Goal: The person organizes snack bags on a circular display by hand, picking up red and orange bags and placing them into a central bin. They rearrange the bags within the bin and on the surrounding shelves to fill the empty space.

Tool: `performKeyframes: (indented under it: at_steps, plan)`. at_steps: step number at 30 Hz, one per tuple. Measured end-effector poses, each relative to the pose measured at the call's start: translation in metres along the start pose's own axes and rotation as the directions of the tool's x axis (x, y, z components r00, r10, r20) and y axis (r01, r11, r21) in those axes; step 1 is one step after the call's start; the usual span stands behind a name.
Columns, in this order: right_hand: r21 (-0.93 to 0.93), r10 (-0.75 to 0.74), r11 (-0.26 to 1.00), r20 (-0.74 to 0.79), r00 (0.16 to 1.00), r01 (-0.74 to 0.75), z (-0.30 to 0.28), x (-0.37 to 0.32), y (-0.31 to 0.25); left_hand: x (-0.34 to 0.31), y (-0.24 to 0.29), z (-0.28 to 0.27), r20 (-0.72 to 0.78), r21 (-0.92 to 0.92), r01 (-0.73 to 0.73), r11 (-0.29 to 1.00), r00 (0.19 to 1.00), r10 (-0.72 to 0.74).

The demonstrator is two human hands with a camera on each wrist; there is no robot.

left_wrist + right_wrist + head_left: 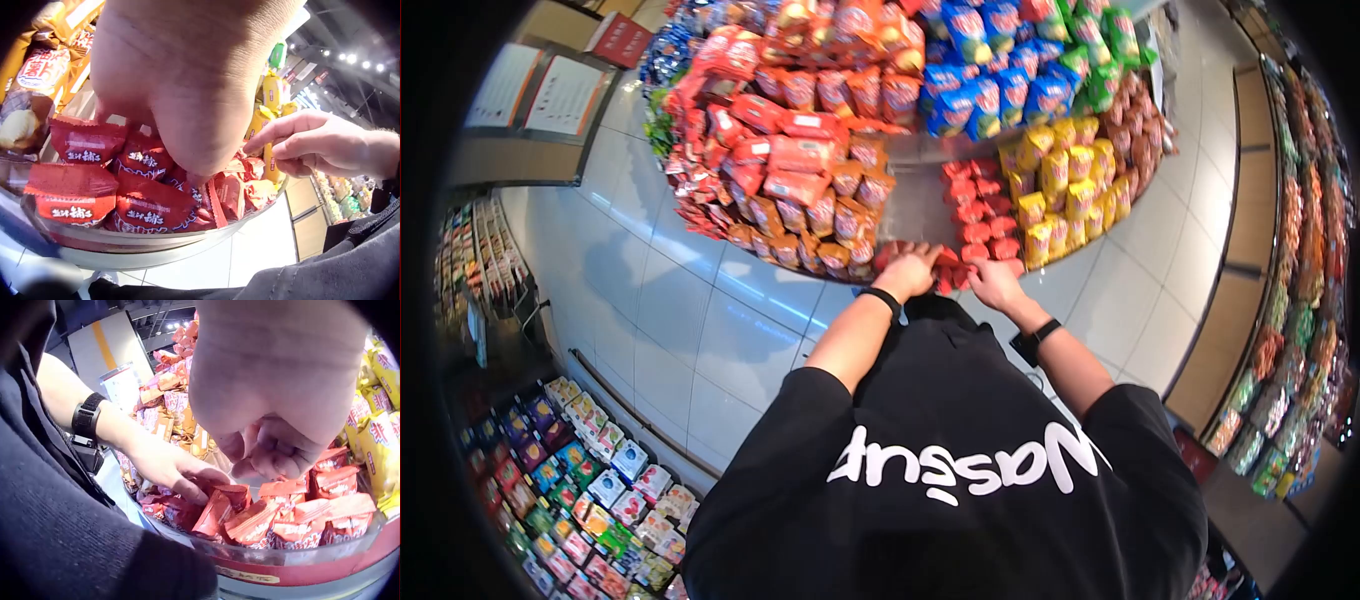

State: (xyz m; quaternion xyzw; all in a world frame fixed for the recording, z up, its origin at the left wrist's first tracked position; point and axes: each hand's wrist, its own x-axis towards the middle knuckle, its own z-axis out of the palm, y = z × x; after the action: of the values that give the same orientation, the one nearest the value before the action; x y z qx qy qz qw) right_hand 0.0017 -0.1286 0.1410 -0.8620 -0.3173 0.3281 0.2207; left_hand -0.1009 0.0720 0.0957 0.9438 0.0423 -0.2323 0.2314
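Both hands are at the front rim of a round display of snacks. My left hand (910, 272) is over small red snack packets (147, 203) standing in rows behind the rim. In the right wrist view its thumb points down beside a red packet (214, 515), with the other fingers reaching over the packets and their tips hidden. My right hand (997, 285) is just to the right, above more red packets (300, 528). Its index finger reaches toward them in the left wrist view, the other fingers are loosely bent, and nothing shows in its grasp.
Orange-brown snack packs (840, 215) lie left of the bare metal strip (915, 190); yellow packs (1065, 185) stand at right. Larger red packs (800, 150) and blue bags (980, 95) fill the display farther back. A transparent rim (312, 556) edges the front. Shelves of goods stand on both sides.
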Motion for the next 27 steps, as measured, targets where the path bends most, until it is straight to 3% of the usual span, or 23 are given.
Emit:
performKeyframes:
  at_steps: [1,3,6,9,10,13,15,16,17,19,21,23,25,27]
  plan:
    - [0.002,0.057,0.998,0.058,0.997,-0.057,-0.016,-0.001,-0.011,0.0,0.002,-0.008,0.046,0.031,-0.002,1.0,0.999,0.001]
    - [-0.037,-0.05,0.998,-0.042,0.998,0.048,-0.03,-0.001,-0.023,0.0,0.006,-0.019,0.124,0.063,0.001,0.998,0.992,-0.009]
    - [-0.205,-0.24,0.953,-0.049,0.97,0.225,-0.013,0.026,-0.015,0.004,-0.002,-0.003,0.101,-0.059,-0.046,0.997,0.994,0.051]
    - [-0.155,-0.276,0.949,0.003,0.961,0.273,0.012,0.051,-0.021,-0.017,-0.001,-0.027,0.107,-0.097,-0.124,0.988,0.985,0.134]
    - [-0.148,-0.303,0.943,-0.001,0.953,0.299,0.02,0.056,-0.023,-0.023,-0.006,-0.027,0.046,-0.092,-0.181,0.979,0.981,0.186]
    - [-0.178,-0.204,0.955,0.176,0.963,0.235,0.035,0.071,-0.027,-0.064,-0.018,-0.068,-0.128,-0.015,-0.24,0.971,0.963,0.236]
    - [-0.142,-0.168,0.971,0.168,0.971,0.193,0.028,0.068,-0.045,-0.091,-0.031,-0.11,-0.094,-0.177,-0.2,0.964,0.978,0.186]
    - [-0.221,-0.143,0.96,0.133,0.981,0.17,0.029,0.073,-0.044,-0.103,-0.04,-0.127,-0.074,-0.255,-0.178,0.95,0.984,0.165]
    - [-0.299,-0.118,0.944,0.094,0.989,0.141,0.033,0.079,-0.045,-0.117,-0.053,-0.138,-0.203,-0.292,-0.207,0.934,0.968,0.151]
    - [-0.26,-0.256,0.94,-0.108,0.96,0.221,0.012,0.085,-0.077,-0.136,-0.083,-0.154,-0.293,-0.372,-0.223,0.901,0.949,0.114]
    - [-0.12,-0.112,0.99,-0.283,0.953,0.081,-0.024,0.085,-0.144,-0.157,-0.108,-0.168,-0.354,-0.416,-0.207,0.886,0.934,0.052]
    - [-0.109,-0.346,0.934,-0.502,0.793,0.339,-0.039,0.109,-0.17,-0.172,-0.132,-0.177,-0.34,-0.494,-0.154,0.855,0.94,-0.027]
    - [-0.003,-0.247,0.956,-0.545,0.801,0.293,-0.059,0.127,-0.208,-0.18,-0.156,-0.172,-0.401,-0.545,-0.204,0.813,0.915,-0.04]
    - [0.204,-0.053,0.959,-0.549,0.834,0.196,-0.07,0.15,-0.237,-0.188,-0.171,-0.173,-0.399,-0.585,-0.214,0.782,0.916,-0.047]
